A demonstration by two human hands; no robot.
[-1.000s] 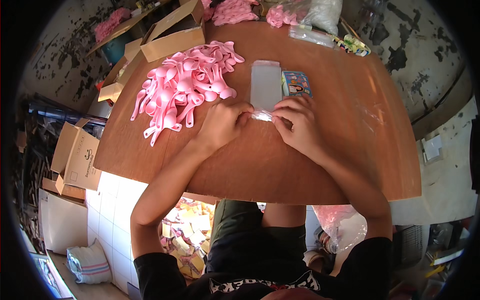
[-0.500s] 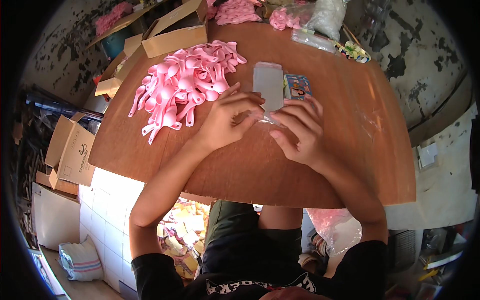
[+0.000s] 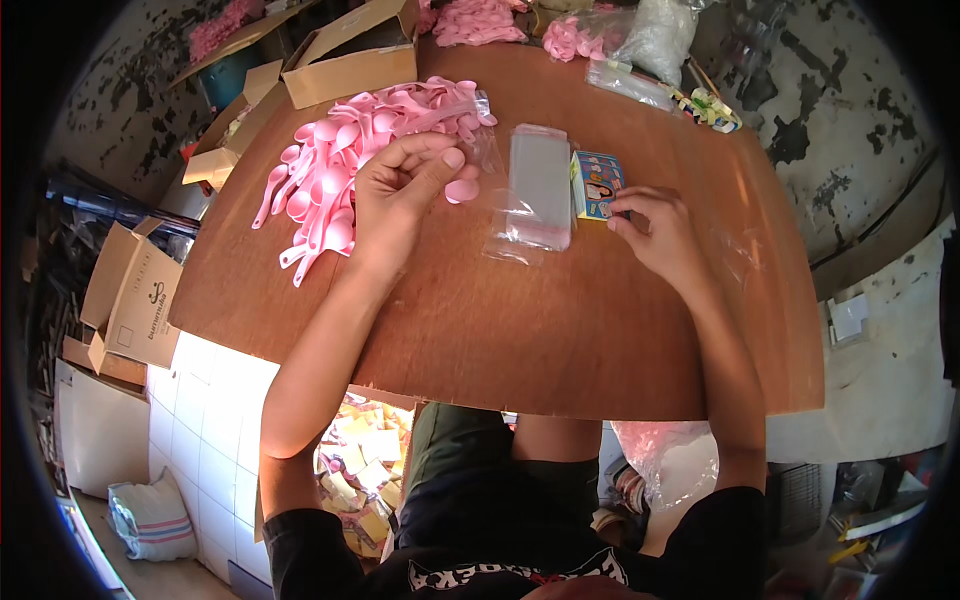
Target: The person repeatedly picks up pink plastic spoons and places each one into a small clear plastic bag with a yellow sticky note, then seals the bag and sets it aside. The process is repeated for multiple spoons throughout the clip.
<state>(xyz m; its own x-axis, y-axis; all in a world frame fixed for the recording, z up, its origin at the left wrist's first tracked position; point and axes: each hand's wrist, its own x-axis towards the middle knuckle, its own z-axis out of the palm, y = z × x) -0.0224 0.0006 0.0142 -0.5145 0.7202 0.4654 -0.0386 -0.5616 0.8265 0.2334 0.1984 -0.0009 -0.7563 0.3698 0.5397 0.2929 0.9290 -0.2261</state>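
My left hand (image 3: 400, 200) is closed in a pinch on a clear plastic bag (image 3: 486, 150), which hangs over the right edge of a heap of pink plastic spoons (image 3: 330, 190). A loose stack of clear plastic bags (image 3: 541, 185) lies on the table to the right of that hand. Right beside it sits a small stack of blue printed cards (image 3: 597, 178). My right hand (image 3: 660, 232) has its thumb and fingertips at the lower right corner of the cards, pinching there.
The brown wooden table (image 3: 560, 340) has a curved look. Open cardboard boxes (image 3: 350, 75) stand at its far left. Along the far edge lie bagged pink items (image 3: 478, 22), a white sack-like plastic bundle (image 3: 658, 35) and flat clear packs (image 3: 630, 85).
My left hand has moved left and up from the bag stack, carrying one clear bag towards the spoons. My right hand has shifted right, onto the corner of the cards.
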